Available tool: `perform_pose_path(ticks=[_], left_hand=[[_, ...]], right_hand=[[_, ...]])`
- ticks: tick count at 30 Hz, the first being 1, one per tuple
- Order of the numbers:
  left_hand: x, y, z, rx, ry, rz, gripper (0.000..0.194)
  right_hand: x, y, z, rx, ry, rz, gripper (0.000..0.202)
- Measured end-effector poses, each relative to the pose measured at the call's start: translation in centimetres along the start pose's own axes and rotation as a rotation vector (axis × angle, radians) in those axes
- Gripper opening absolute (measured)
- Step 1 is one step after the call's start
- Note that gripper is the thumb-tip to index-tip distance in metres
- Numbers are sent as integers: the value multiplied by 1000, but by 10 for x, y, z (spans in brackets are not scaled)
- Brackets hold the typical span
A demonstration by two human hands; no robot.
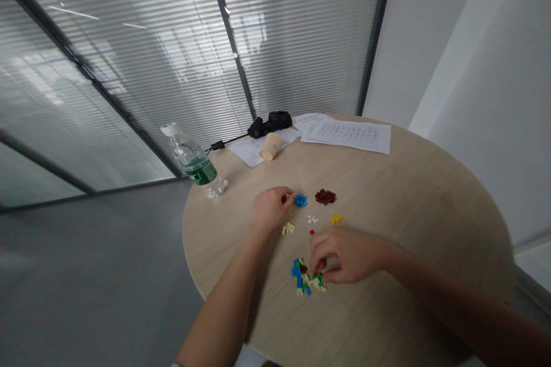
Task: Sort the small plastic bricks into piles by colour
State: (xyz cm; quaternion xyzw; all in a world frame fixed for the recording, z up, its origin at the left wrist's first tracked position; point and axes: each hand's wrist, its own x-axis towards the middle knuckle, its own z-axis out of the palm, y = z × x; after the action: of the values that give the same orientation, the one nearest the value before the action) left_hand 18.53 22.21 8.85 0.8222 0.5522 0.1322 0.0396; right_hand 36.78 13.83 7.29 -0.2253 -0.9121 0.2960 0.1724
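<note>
My left hand [272, 206] is beside a small pile of blue pieces [300, 200], its fingertips curled together at the pile's left edge; what they hold, if anything, is too small to tell. Over the right side of a mixed pile [298, 275] of blue, green, cream and dark red pieces is my right hand [338, 255], thumb and fingers bent with a gap between them. Sorted near the hands lie dark red pieces [325, 196], yellow pieces [336, 218], white pieces [312, 219], cream pieces [288, 228] and one red piece [312, 232].
A clear bottle with a green label [202, 170] stands at the round table's [430, 200] left edge. Towards the back are a paper cup [271, 147] lying on its side, a black bundle [275, 121] with a cord, and printed sheets [348, 133].
</note>
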Motion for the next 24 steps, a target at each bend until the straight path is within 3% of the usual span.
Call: perform_pose_path(ticks=[12,16,20,24], left_hand=[[-2,4,2,-139,-17,49,29],[-2,6,2,-463,-110,126,35],[-5,12,-2,-713,-281,246,44],[-9,18,-2,-779,-382,297,40]], right_hand=[[2,1,-2,-18,25,19,10],[-1,9,-8,-117,275,137,6],[-4,16,-15,-221,536,212,6],[-3,15,-18,-276,630,182,2]])
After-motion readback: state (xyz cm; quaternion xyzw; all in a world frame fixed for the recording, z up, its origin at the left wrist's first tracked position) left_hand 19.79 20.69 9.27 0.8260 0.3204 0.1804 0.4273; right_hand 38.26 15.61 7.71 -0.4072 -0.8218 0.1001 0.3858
